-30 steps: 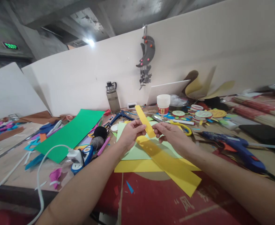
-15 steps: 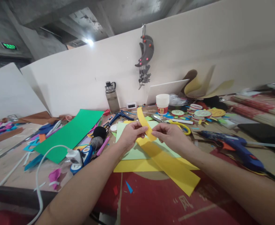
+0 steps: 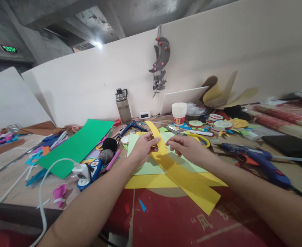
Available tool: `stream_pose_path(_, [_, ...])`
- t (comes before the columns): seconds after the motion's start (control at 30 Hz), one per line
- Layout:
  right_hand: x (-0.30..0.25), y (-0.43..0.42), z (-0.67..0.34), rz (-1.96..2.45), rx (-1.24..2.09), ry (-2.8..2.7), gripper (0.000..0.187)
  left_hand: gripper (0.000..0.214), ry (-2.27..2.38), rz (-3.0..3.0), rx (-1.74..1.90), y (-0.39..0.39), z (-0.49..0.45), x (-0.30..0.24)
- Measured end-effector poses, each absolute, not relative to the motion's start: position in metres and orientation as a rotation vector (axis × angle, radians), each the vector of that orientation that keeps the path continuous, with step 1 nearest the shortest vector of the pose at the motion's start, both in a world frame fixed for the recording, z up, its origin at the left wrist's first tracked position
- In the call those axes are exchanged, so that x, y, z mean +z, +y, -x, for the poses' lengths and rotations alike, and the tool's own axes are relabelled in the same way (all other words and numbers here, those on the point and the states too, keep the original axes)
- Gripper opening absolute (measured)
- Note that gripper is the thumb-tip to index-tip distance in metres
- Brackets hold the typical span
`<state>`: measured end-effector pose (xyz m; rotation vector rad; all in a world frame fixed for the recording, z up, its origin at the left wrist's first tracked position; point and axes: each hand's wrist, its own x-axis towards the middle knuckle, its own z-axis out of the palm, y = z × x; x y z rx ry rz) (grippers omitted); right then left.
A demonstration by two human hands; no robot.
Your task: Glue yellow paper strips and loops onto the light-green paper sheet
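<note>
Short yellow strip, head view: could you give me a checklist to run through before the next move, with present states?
1. Left hand gripping the short yellow strip: ok.
2. Right hand pinching it too: not ok, its fingers appear just beside it.
3. Long yellow strip lying across the pale green sheet: ok.
4. Yellow-handled scissors out of both hands: ok.
5. Glue gun switched off: cannot tell.

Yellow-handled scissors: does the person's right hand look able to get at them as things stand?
Probably yes: the right hand seems to hold nothing, and the yellow-handled scissors lie just beyond it, handle loop partly exposed. The white marker alongside hardly blocks them.
</note>
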<state>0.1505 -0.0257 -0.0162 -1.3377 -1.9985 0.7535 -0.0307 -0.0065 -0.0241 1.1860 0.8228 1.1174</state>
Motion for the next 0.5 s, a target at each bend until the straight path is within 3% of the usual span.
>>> stream_pose_path(0.07, [-0.014,-0.023,-0.159,1.472,0.343,-2.147,0.023,0.049,0.844,-1.173,1.139,-0.005,0.032,-0.026])
stream_pose_path(0.13, [-0.013,-0.019,-0.167,1.652,-0.024,-2.255,0.033,0.054,0.853,-1.168,1.153,-0.004,0.032,-0.026])
stream_pose_path(0.2, [-0.015,-0.015,-0.174,1.835,-0.210,-2.317,0.040,0.053,0.848,-1.168,1.170,-0.004,0.033,-0.026])
stream_pose_path(0.5, [-0.024,-0.005,-0.171,2.040,-0.217,-2.418,0.032,0.052,0.793,-1.181,1.270,-0.005,0.033,-0.017])
